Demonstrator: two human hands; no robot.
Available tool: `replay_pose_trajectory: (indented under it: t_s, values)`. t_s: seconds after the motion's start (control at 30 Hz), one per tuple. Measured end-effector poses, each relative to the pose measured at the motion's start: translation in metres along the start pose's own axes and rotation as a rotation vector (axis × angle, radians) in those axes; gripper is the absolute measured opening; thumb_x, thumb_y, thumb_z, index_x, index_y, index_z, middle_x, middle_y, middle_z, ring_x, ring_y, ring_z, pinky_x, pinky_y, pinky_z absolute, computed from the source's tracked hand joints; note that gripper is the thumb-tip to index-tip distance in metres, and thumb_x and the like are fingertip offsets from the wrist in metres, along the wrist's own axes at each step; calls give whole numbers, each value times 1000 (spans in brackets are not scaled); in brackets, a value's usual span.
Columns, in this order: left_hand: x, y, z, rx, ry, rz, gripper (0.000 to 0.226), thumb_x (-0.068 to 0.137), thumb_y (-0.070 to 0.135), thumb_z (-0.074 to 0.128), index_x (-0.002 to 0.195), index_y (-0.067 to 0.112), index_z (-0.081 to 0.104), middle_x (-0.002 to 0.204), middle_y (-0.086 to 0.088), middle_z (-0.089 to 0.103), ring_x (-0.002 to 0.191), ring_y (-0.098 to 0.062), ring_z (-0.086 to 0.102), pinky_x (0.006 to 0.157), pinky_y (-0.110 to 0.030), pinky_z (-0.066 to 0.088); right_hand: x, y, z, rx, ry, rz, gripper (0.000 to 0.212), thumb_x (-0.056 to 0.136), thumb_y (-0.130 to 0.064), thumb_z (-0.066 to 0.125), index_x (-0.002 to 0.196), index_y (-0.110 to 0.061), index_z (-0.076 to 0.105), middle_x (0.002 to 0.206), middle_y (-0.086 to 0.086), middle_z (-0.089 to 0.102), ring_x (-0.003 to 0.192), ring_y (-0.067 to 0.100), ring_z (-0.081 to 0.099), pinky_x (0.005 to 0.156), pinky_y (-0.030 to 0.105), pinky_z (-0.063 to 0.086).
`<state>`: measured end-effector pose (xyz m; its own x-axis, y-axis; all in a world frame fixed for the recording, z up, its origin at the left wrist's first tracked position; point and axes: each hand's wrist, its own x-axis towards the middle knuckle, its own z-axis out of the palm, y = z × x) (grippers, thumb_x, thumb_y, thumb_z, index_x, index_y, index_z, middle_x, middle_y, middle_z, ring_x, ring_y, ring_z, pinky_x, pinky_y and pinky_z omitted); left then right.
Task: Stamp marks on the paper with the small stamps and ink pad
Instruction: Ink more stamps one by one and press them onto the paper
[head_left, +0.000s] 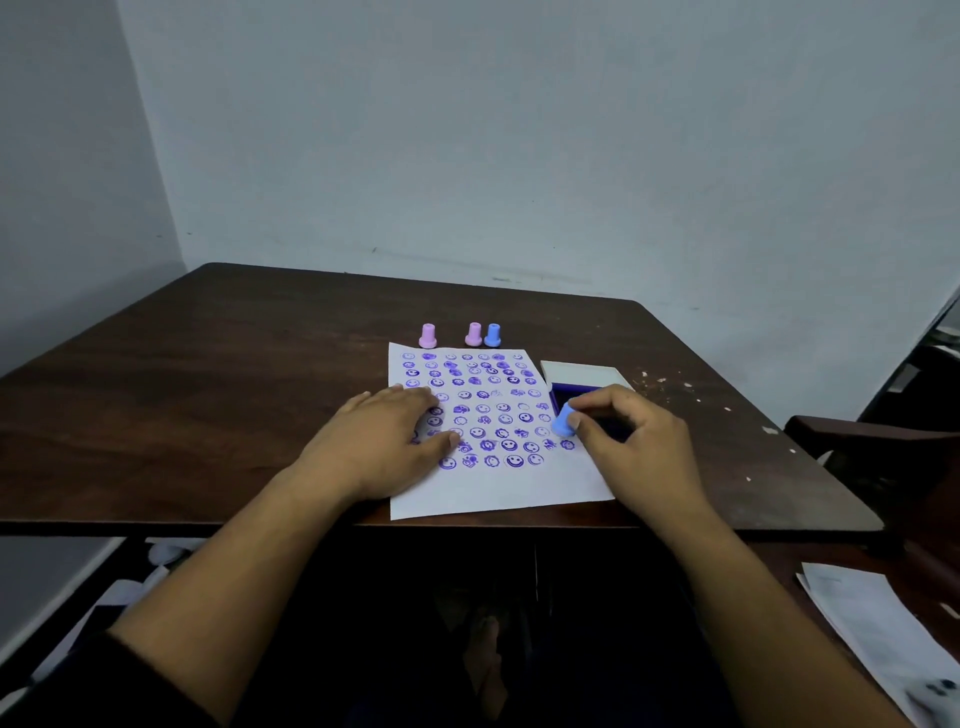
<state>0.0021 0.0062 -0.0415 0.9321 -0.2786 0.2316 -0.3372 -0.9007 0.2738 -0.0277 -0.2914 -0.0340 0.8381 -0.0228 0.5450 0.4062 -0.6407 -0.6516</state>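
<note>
A: Item held?
B: Small blue plastic stamp (563, 422), pinched in your right hand (631, 441), tilted, face leftward.
A: Target?
B: White printed paper (498, 488), just left of grip; left hand (387, 441) flat on it; purple ink pad (563, 392) immediately behind.

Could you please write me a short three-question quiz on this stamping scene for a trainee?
1. True or false: the left hand lies flat on the paper.
2. How many stamps stand upright on the table beyond the paper's far edge?
3. Which colour is the stamp that the right hand holds? A) pink B) blue C) green

Key
1. True; it rests palm down on the sheet's left part.
2. Three: a pink stamp, a second pink stamp and a blue stamp.
3. B; it is held at the paper's right edge, beside the open ink pad.
</note>
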Motion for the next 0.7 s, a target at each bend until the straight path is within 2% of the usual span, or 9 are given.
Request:
replay_pose_trajectory:
  t_s: [0.17, 0.33, 0.47, 0.53, 0.6, 0.7]
  values:
    - [0, 1, -1, -1, 0, -4, 80, 79, 83, 30, 138, 32, 50, 139, 7, 58, 125, -12, 50, 109, -39, 33, -7, -3, -3, -46, -66, -47, 14, 88, -15, 82, 95, -27, 81, 99, -19, 78, 99, 0, 70, 83, 6, 47]
    - [0, 0, 0, -8, -12, -8, 83, 79, 83, 29, 141, 32, 48, 141, 8, 56, 127, -11, 49, 112, -41, 32, -10, -1, -2, -49, -76, -54, 17, 85, -13, 83, 92, -29, 81, 95, -15, 79, 94, 6, 72, 82, 19, 53]
    - [0, 1, -1, -11, -14, -10, 83, 79, 83, 29, 141, 32, 48, 142, 9, 55, 128, -11, 48, 113, -42, 32, -10, 2, 0, -65, -73, -86, 14, 84, -20, 82, 90, -32, 79, 93, -13, 77, 90, 10, 71, 81, 25, 52]
    - [0, 1, -1, -10, -7, -7, 82, 80, 83, 29, 141, 32, 48, 143, 9, 54, 128, -11, 48, 113, -41, 31, -9, 4, 1, -83, -77, -99, 8, 82, -32, 76, 91, -34, 77, 90, -12, 75, 87, 11, 70, 79, 27, 51]
    - [-1, 1, -1, -8, -3, -3, 80, 81, 81, 31, 141, 31, 49, 145, 8, 53, 129, -12, 47, 112, -41, 31, -9, 5, 1, -101, -96, -98, 16, 81, -43, 68, 92, -36, 76, 89, -13, 73, 84, 10, 69, 77, 27, 51]
    - [-1, 1, -1, -1, -2, -1, 78, 83, 79, 33, 142, 31, 48, 146, 8, 52, 130, -12, 46, 113, -40, 30, -8, 6, 2, -134, -106, -95, 17, 81, -46, 65, 94, -40, 73, 87, -14, 71, 82, 10, 67, 72, 26, 51]
